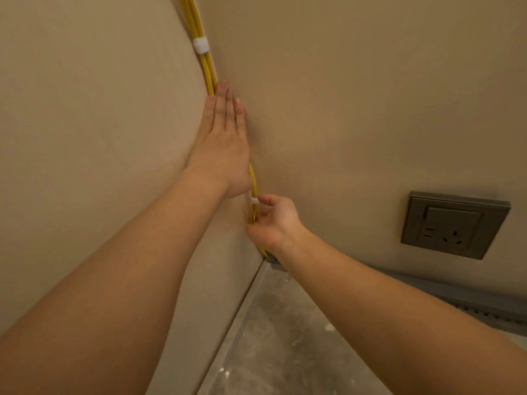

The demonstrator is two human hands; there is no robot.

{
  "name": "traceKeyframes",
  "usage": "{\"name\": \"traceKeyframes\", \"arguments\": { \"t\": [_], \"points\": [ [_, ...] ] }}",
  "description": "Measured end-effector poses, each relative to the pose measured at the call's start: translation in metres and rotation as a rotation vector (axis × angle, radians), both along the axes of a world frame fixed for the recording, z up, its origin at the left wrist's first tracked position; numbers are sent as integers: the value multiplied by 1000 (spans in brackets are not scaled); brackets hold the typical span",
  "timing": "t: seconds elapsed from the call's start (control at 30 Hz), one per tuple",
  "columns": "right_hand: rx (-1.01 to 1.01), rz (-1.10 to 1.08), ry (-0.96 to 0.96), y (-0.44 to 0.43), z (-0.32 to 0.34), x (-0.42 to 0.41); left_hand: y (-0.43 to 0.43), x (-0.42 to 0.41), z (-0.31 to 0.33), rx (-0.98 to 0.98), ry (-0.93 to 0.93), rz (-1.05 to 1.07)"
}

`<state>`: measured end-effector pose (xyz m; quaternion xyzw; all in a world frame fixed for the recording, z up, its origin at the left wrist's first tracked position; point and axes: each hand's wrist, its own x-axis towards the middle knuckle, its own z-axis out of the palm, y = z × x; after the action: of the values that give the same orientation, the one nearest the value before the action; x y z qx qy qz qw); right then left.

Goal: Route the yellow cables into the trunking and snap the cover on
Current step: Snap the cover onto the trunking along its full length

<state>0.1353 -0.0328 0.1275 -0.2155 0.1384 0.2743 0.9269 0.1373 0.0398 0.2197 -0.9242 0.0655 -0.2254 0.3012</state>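
A bundle of yellow cables [206, 64] runs down the corner where two beige walls meet, tied by a white strap [200, 45] high up and a second white strap [254, 200] lower down. My left hand [222, 143] lies flat with straight fingers, pressing the cables into the corner. Below it, my right hand [272, 220] pinches the bundle just under the lower strap. The cables end at a grey slotted trunking [484, 312] that runs along the foot of the right wall; its corner end [272, 259] shows beneath my right wrist.
A dark grey wall socket [453, 225] sits on the right wall above the trunking. A pale skirting strip [242, 309] follows the left wall's foot. The concrete floor [285, 352] is dusty and speckled.
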Motion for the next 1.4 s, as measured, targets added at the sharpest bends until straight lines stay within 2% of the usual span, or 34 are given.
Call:
{"name": "traceKeyframes", "arguments": {
  "t": [0.13, 0.27, 0.33, 0.4, 0.43, 0.5, 0.63, 0.7, 0.9, 1.2, 1.4],
  "points": [
    [124, -72, -1, 1, -7, 10, -1, 0, -1, -50, 19, -18],
    [118, -158, -48, 10, -10, -2, -2, -2, 1, -75, 16, -21],
    [-147, -164, -190, 18, -17, -13, -2, -1, 0, -61, 14, -14],
    [-511, -149, -425, 26, -20, -27, -2, 0, -2, -50, 9, -10],
    [-632, -133, -532, 29, -20, -32, -2, 1, -3, -44, 2, -8],
    [-704, -64, -641, 35, -15, -35, -2, 2, -5, -34, -13, 0],
    [-645, 58, -565, 31, -5, -26, -5, 2, -3, -13, 14, 70],
    [-700, 130, -586, 22, -5, -21, -7, 2, -2, -11, 34, 107],
    [-656, 222, -572, 7, 1, -12, -10, -3, 6, -51, 83, 120],
    [-838, 313, -545, -33, 18, -23, -6, -20, 8, -182, 199, 31],
    [-1092, 282, -600, -63, 40, -52, -10, -46, 9, -293, 351, 25]
  ]
}}
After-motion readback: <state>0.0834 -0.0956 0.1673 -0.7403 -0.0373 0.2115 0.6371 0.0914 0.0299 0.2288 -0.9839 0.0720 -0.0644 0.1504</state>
